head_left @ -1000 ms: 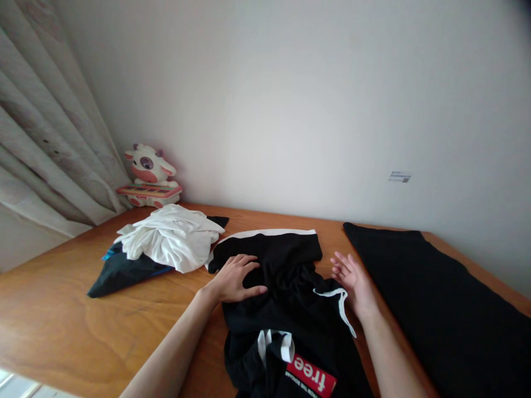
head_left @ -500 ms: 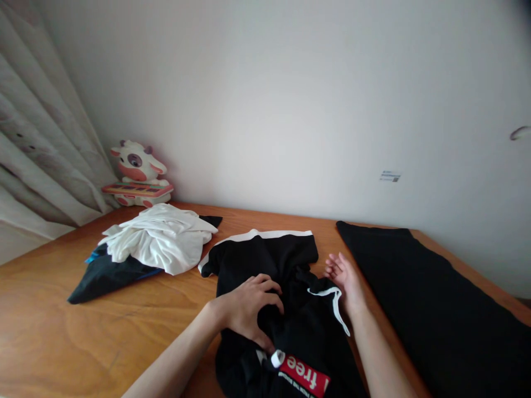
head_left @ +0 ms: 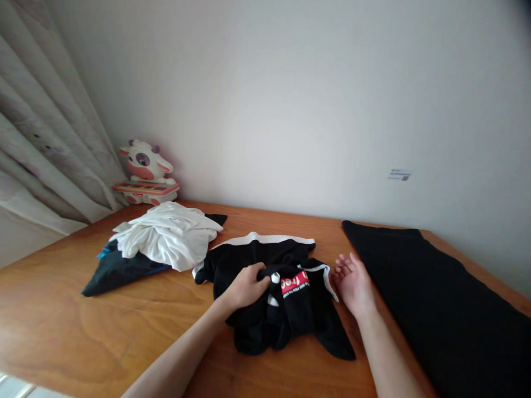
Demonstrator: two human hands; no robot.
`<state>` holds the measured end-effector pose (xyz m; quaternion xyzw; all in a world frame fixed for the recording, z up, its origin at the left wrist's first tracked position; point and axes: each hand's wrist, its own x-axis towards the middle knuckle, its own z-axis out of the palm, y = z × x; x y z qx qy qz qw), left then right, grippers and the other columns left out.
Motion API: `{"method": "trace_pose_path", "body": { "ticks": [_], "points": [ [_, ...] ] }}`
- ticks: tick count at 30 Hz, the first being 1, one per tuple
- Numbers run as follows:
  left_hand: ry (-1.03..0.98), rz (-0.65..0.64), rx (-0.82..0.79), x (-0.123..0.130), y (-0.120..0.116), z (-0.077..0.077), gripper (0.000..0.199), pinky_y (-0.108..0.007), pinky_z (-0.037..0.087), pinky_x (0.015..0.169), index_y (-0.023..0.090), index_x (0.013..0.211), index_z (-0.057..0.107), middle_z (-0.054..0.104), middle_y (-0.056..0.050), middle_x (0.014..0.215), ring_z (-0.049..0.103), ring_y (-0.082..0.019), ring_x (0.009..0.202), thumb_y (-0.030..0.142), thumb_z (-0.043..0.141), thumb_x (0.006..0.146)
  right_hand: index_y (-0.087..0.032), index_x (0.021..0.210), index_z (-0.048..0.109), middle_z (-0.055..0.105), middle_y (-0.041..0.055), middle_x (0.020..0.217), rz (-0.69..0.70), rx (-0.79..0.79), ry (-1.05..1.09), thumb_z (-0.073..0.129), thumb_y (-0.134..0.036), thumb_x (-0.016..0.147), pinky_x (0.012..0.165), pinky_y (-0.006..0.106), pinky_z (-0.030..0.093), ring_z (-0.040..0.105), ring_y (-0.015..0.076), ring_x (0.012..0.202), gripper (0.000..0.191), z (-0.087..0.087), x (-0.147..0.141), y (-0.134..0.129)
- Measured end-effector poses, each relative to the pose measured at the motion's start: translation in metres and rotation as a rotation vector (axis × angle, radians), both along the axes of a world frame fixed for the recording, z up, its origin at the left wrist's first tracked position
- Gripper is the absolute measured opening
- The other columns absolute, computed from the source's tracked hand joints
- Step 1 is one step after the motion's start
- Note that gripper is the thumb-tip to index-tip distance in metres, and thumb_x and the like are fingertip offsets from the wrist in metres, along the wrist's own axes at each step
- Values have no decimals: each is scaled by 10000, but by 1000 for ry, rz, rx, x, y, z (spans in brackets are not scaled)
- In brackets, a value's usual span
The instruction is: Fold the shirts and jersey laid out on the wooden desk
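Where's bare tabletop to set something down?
Widest: front left tabletop, between dark cloth and left forearm. Smaller: between it and the right forearm, in front of black garment. Crowded: centre, left hand holding that garment; back left, white cloth near cow toy.

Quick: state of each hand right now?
Left hand: closed, holding the white-trimmed black garment.
Right hand: open, holding nothing.

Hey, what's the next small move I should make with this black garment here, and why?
I'd probably pinch the nearby white trim with your right hand: it's beside that edge, fingers loosely curled, while your left hand grips the black garment, which lies bunched, so a second hold might help straighten it.
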<state>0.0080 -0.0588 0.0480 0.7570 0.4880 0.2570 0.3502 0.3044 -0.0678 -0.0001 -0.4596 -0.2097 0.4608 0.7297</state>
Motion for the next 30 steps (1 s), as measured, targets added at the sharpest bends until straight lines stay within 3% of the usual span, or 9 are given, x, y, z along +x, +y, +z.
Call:
{"method": "trace_pose_path", "body": {
  "ticks": [4, 8, 11, 16, 19, 21, 24, 27, 30],
  "points": [
    [-647, 533, -228, -7, 16, -9, 237, -297, 532, 778, 199, 878, 673, 738, -42, 833, 698, -240, 896, 416, 587, 836, -224, 811, 657, 629, -39, 695, -21, -50, 133, 795, -491, 651, 524, 216, 454, 527, 101, 574, 340, 7, -5, -1],
    [-912, 865, -445, -5, 20, -18, 262, -298, 561, 710, 184, 916, 672, 734, -57, 811, 720, -221, 805, 432, 612, 859, -215, 797, 674, 644, -30, 711, -62, -75, 6, 813, -556, 611, 547, 216, 437, 511, 97, 582, 413, 8, -17, -1],
    [-1036, 761, -501, 10, 13, -24, 223, -316, 589, 739, 200, 965, 630, 736, -63, 872, 732, -209, 818, 401, 636, 869, -211, 797, 696, 666, -1, 707, -8, -60, -386, 744, -647, 685, 594, 259, 455, 541, 134, 607, 453, 7, -31, -4],
    [-856, 96, -473, 36, -15, -28, 217, -412, 572, 938, 241, 985, 624, 747, -54, 1069, 709, -247, 1042, 271, 711, 789, -217, 1064, 703, 756, 52, 905, 313, 22, -876, 753, -584, 733, 765, 344, 522, 682, 235, 808, 497, 7, -65, -15],
    [-717, -160, -478, 38, -26, -23, 369, -448, 560, 941, 289, 1074, 665, 755, -36, 1141, 686, -293, 1107, 182, 708, 723, -212, 1113, 687, 765, 75, 990, 322, 18, -1007, 790, -522, 692, 801, 365, 524, 703, 279, 912, 533, 5, -77, -17],
    [-740, -150, -487, 35, -24, -19, 347, -439, 564, 922, 298, 1037, 694, 750, -30, 1164, 687, -296, 1105, 170, 691, 714, -207, 1050, 695, 767, 76, 943, 296, -12, -1050, 742, -491, 729, 767, 358, 519, 708, 281, 884, 431, 3, -79, -17],
    [-861, 69, -468, 23, -9, -13, 186, -366, 581, 811, 241, 905, 703, 754, -43, 1052, 720, -240, 946, 220, 700, 720, -213, 933, 691, 754, 61, 812, 239, -78, -1115, 680, -406, 732, 688, 346, 499, 706, 276, 776, 279, -1, -76, -14],
    [-967, 341, -309, 2, 13, -8, 259, -276, 538, 686, 201, 939, 663, 728, -45, 991, 693, -171, 817, 302, 729, 709, -222, 877, 673, 741, 64, 751, 99, -104, -1094, 646, -396, 703, 668, 354, 495, 701, 286, 741, 247, -6, -70, -9],
    [-952, 480, -101, -19, 33, -10, 365, -290, 526, 768, 196, 1014, 632, 705, -64, 1085, 677, -178, 914, 365, 730, 705, -204, 934, 678, 763, 107, 852, -118, -92, -911, 624, -473, 723, 762, 384, 528, 710, 307, 866, 346, -12, -60, -3]
  ]
}}
